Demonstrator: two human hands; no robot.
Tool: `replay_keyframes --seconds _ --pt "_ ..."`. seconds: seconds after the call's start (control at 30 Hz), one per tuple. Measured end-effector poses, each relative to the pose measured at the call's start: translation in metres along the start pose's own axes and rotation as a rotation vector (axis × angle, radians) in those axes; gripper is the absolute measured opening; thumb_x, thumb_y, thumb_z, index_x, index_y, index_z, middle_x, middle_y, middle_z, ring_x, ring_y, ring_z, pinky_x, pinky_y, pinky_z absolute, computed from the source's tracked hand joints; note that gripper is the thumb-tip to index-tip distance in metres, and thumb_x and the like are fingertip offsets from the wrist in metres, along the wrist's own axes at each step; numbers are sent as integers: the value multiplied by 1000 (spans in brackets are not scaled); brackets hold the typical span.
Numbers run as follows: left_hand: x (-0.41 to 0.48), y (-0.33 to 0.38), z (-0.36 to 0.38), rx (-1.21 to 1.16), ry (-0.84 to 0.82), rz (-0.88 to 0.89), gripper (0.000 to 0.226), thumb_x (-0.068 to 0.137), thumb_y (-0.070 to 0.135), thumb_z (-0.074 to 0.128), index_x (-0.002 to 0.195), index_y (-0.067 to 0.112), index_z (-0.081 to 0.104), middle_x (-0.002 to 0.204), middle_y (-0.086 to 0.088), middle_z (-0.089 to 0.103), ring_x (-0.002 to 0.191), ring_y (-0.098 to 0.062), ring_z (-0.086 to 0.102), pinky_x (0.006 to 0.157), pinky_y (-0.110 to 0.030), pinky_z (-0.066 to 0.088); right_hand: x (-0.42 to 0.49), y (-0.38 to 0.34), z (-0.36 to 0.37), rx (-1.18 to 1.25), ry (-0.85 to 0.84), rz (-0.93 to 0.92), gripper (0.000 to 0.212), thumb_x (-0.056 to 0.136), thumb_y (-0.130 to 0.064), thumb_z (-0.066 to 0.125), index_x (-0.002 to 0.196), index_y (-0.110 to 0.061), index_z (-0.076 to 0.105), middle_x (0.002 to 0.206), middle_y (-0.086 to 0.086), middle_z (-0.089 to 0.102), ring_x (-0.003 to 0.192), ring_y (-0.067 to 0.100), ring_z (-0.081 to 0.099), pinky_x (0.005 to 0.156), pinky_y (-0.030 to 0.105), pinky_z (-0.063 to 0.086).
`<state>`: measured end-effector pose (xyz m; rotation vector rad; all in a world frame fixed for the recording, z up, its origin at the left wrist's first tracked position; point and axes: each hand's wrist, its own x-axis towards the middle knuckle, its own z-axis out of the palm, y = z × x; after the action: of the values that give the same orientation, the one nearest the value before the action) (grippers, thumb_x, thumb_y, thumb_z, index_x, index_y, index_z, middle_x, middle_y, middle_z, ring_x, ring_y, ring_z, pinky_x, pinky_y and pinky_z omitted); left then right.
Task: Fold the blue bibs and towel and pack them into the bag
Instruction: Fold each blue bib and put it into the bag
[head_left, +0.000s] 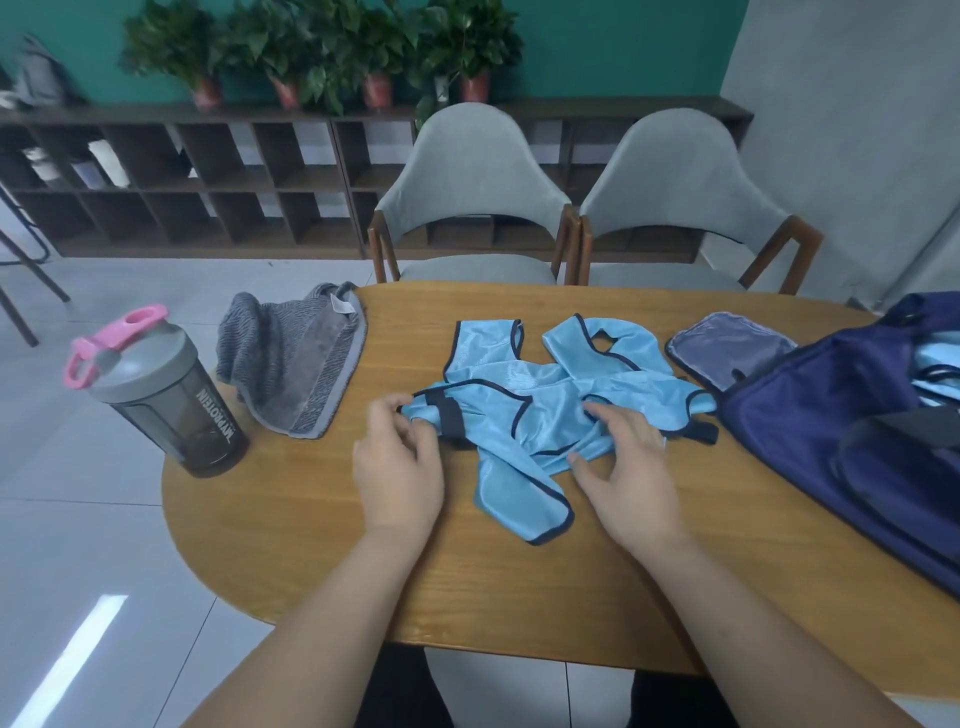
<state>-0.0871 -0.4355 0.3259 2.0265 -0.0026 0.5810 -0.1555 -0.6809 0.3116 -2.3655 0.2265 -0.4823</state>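
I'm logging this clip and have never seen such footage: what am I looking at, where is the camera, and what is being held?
No machine here: the grips are a person's bare hands, filmed by one camera worn on the head, looking down. On the wooden table lie crumpled blue bibs, a grey towel, a shaker bottle and an open navy bag. The left grip pinches the edge of the blue bibs; the right grip rests on them with spread fingers.
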Motion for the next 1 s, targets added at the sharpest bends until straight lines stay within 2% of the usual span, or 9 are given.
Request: replay_keyframes --seconds 0.13,0.17,0.27,0.33,0.5,0.57,0.73,0.87,1.0 --pt "-9 2 4 207 -174 305 34 97 16 63 129 28 64 61 12 56 58 -13 51 83 -33 42 0 -1 8 -275 -37 -53 44 95 -50 69 137 -38 64 145 -8 50 139 19 35 116 40 38" --pt "-10 -1 7 269 -228 365 33 96 18 64 127 29 68 65 13 61 61 -9 55 85 -34 44 0 0 9 -289 -32 -52 38 95 -50 68 131 -38 68 141 -8 53 137 20 37 114 42 40" --pt "-8 -7 13 397 -309 420 24 92 23 66 113 31 73 100 15 72 91 -9 66 88 -36 42 0 3 10 -253 21 -40 23 93 -41 73 114 -31 74 124 -9 58 127 19 44 105 41 47" --pt "-6 -7 13 382 -291 374 20 89 21 68 107 29 73 104 15 72 96 -11 66 88 -36 42 -1 3 9 -244 56 -35 18 92 -34 76 108 -27 73 116 -9 58 119 17 46 101 38 48" --pt "2 -14 9 185 -175 112 20 89 13 65 105 24 68 87 12 67 79 -17 64 85 -45 53 0 -3 6 -202 84 -3 13 98 -29 67 109 -22 65 109 -7 58 109 17 48 95 34 46" --pt "5 -15 8 134 -126 21 19 90 9 63 102 23 66 92 11 63 84 -19 62 87 -48 53 -1 -5 2 -122 107 41 8 102 -27 61 110 -24 60 107 -10 57 106 13 47 90 30 42" --pt "5 -16 10 161 -57 23 23 89 0 57 101 17 65 103 1 53 102 -27 56 95 -50 48 -2 -8 -5 102 180 173 5 106 -27 55 110 -27 53 100 -10 60 93 7 51 79 29 38" --pt "7 -16 7 104 11 -3 20 91 -1 54 100 14 62 106 -3 51 102 -27 52 96 -46 45 -1 -7 -10 224 216 241 4 107 -29 54 110 -27 54 100 -17 62 94 -2 57 78 28 41" --pt "9 -8 1 -68 63 -153 21 95 -3 49 103 15 57 113 -8 54 96 -10 48 93 -29 40 -1 -4 -11 303 256 302 12 107 -35 54 113 -24 57 103 -12 64 98 -2 58 77 15 40"
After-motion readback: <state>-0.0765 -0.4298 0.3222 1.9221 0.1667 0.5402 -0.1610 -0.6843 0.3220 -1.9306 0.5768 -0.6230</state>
